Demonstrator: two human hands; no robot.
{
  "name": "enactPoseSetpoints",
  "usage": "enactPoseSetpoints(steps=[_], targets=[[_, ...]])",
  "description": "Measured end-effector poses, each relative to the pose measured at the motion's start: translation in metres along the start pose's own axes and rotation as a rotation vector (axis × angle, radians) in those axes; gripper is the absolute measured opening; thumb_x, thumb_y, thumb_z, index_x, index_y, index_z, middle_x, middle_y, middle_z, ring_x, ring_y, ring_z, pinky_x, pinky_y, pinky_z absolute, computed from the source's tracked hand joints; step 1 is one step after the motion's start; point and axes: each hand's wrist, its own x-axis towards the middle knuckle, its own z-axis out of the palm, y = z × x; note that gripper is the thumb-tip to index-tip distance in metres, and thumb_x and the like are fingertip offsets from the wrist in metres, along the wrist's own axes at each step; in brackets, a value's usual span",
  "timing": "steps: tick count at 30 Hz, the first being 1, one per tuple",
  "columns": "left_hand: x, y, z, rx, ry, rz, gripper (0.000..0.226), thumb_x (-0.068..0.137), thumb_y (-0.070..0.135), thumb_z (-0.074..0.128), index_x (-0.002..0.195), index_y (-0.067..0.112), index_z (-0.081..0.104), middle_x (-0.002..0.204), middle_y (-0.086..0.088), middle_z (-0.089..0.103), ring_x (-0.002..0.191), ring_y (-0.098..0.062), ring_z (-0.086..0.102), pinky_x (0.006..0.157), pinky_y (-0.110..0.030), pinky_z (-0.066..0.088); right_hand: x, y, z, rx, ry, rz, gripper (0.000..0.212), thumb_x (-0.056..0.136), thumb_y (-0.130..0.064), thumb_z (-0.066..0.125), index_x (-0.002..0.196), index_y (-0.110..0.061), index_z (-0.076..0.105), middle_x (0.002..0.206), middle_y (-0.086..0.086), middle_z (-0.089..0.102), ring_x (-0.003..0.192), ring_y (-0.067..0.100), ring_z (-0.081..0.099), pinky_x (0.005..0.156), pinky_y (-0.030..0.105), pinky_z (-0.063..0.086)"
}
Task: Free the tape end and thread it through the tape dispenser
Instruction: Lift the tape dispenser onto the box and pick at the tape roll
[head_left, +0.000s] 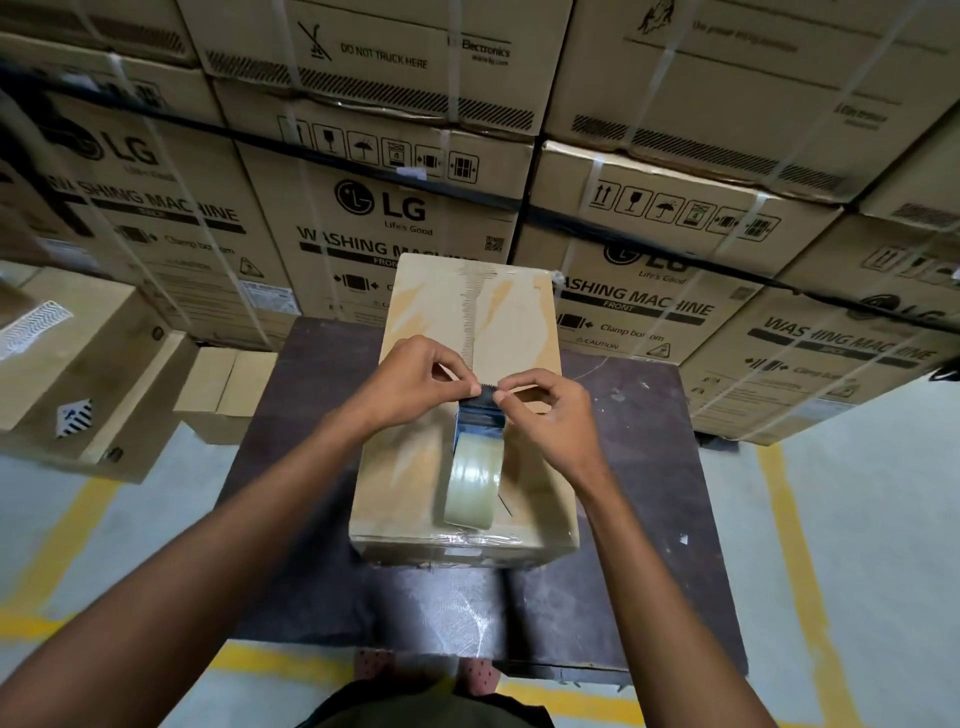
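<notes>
A dark blue tape dispenser (480, 418) stands on top of a taped cardboard box (431, 306), with a roll of clear tape (471, 480) mounted at its near end. My left hand (410, 382) and my right hand (545, 410) meet at the dispenser's far end by the toothed blade. Thumb and forefinger of each hand pinch the tape end (485, 388) from the left and the right side. The fingers hide most of the tape end.
The box lies on a dark low table (639, 467). Stacks of large washing machine cartons (374, 218) fill the background. Smaller cartons (223, 395) stand on the floor at the left. Yellow lines mark the grey floor (857, 545).
</notes>
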Motion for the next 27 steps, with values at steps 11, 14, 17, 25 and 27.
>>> enactPoseSetpoints(steps=[11,14,17,25,27], targets=[[-0.018,-0.012,0.008,-0.378,0.121,-0.074,0.013,0.095,0.008,0.081,0.108,0.008,0.082,0.098,-0.008,0.083,0.081,-0.025,0.076,0.079,-0.03,0.068,0.005,-0.002,-0.001,-0.107,-0.085,-0.023,0.006,0.087,-0.011,0.083,0.085,-0.015,0.079,0.086,-0.009,0.078,0.08,0.005,0.072,0.086,0.044,0.061],[-0.052,-0.028,0.021,-0.506,0.211,-0.172,0.01,0.097,0.01,0.078,0.1,0.0,0.075,0.086,-0.013,0.079,0.068,-0.023,0.071,0.058,-0.024,0.06,0.007,0.0,-0.001,-0.094,-0.095,-0.006,0.007,0.088,-0.01,0.082,0.084,-0.014,0.078,0.086,-0.009,0.078,0.079,0.001,0.071,0.087,0.044,0.061],[-0.087,-0.036,0.043,-0.578,0.178,-0.302,0.021,0.096,0.022,0.079,0.087,0.005,0.071,0.079,-0.016,0.081,0.063,-0.025,0.067,0.051,-0.027,0.05,0.007,0.0,0.0,-0.082,-0.088,0.016,0.01,0.088,-0.009,0.082,0.082,-0.016,0.077,0.088,-0.005,0.08,0.08,0.005,0.072,0.088,0.042,0.06],[-0.115,-0.018,0.08,-0.639,0.211,-0.333,0.029,0.086,0.047,0.085,0.086,0.019,0.075,0.066,0.001,0.073,0.062,-0.009,0.059,0.073,-0.032,0.047,0.01,-0.003,0.004,-0.072,-0.082,0.045,0.018,0.088,-0.007,0.081,0.078,-0.021,0.077,0.078,-0.014,0.077,0.074,0.001,0.07,0.079,0.027,0.057],[-0.111,-0.015,0.08,-0.637,0.243,-0.338,0.023,0.092,0.036,0.086,0.084,0.016,0.078,0.072,0.0,0.077,0.066,-0.006,0.064,0.073,-0.03,0.047,0.01,-0.003,0.004,-0.076,-0.076,0.051,0.017,0.087,-0.007,0.081,0.077,-0.02,0.077,0.077,-0.014,0.077,0.074,0.002,0.07,0.079,0.027,0.057]])
